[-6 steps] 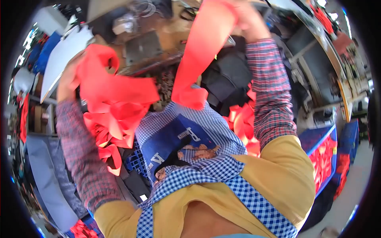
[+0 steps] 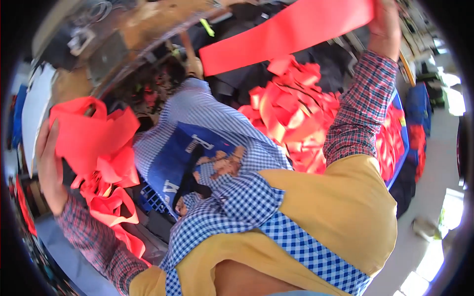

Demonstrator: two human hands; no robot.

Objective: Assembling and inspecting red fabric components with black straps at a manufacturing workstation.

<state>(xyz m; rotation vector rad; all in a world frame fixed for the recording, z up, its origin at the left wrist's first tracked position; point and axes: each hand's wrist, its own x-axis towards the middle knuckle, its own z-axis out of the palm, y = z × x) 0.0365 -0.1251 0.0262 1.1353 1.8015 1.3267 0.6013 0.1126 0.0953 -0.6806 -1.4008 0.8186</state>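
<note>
My right hand (image 2: 385, 27), raised at the upper right, grips one end of a wide flat red fabric strip (image 2: 291, 34). The strip stretches leftward from it across the top of the view. At the far left, my left hand (image 2: 49, 160) has its fingers straight and apart along the edge of a looped bundle of red strips (image 2: 96, 138). Its thumb side is partly hidden by the bundle. More red strips (image 2: 116, 204) trail below the bundle. A large heap of red strips (image 2: 301, 113) lies beneath my right forearm.
A worn wooden bench (image 2: 158, 19) runs along the upper left, with a white board (image 2: 42, 108) near my left hand. Dark cloth pieces (image 2: 237, 29) lie behind the strip. A blue bin (image 2: 401, 153) stands at the right, a blue crate (image 2: 150, 200) by my apron.
My right hand has swung right, pulling its strip out nearly straight. My left hand has dropped lower and left in view, and its fingers have straightened. The view itself has turned.
</note>
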